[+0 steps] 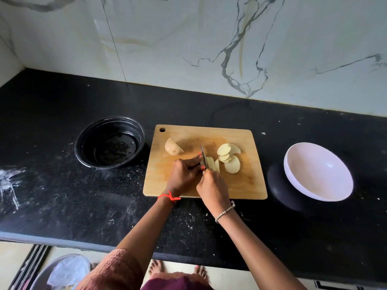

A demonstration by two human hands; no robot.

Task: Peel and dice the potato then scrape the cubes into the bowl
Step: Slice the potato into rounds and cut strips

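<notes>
A wooden cutting board (247, 185) lies mid-counter. On it, a potato half (172, 146) sits at the left, and several pale round slices (229, 158) lie at the right. Between them a stack of slices (212, 163) is being cut into strips. My left hand (184, 174) holds that stack with curled fingers. My right hand (211, 185) grips the handle of a knife (203, 155), whose blade stands upright in the stack beside my left fingertips. A white bowl (318, 172) rests tilted to the right of the board.
A black bowl (110, 143) stands left of the board. The white bowl leans on a dark round object (280, 185). The black counter (62, 195) has white smears; a marble wall rises behind. A steel basin (60, 273) sits on the floor at lower left.
</notes>
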